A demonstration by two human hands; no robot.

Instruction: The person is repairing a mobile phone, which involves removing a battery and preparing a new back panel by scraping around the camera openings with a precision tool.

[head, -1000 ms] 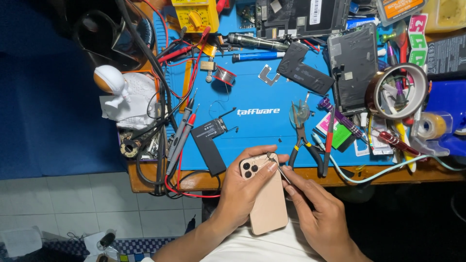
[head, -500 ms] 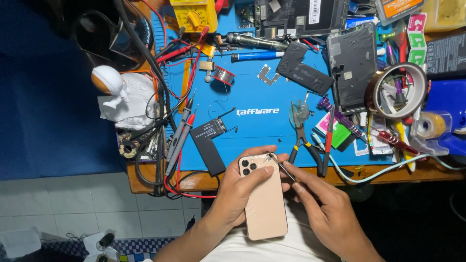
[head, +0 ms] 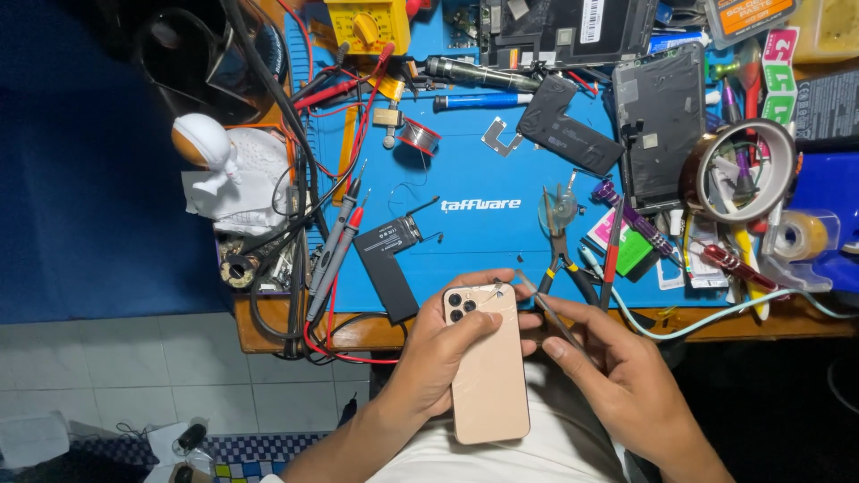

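My left hand [head: 445, 351] grips a gold smartphone [head: 488, 376], held back side up with its three camera lenses at the top left and cracks across the glass. My right hand [head: 616, 371] pinches thin metal tweezers [head: 544, 308], whose tips rest at the phone's upper right edge. Both hands hover over my lap, just in front of the near edge of the blue work mat [head: 483, 179].
On the mat lie a black L-shaped battery [head: 388, 259], pliers [head: 562, 241], a solder spool [head: 418, 136], multimeter probes [head: 338, 241], a disassembled phone screen [head: 662, 125] and a tape roll [head: 738, 170]. A white figurine [head: 224, 174] stands at the left.
The phone and both hands have shifted slightly; the tweezers' tips have stayed at the phone's upper right edge. Nothing on the mat has moved.
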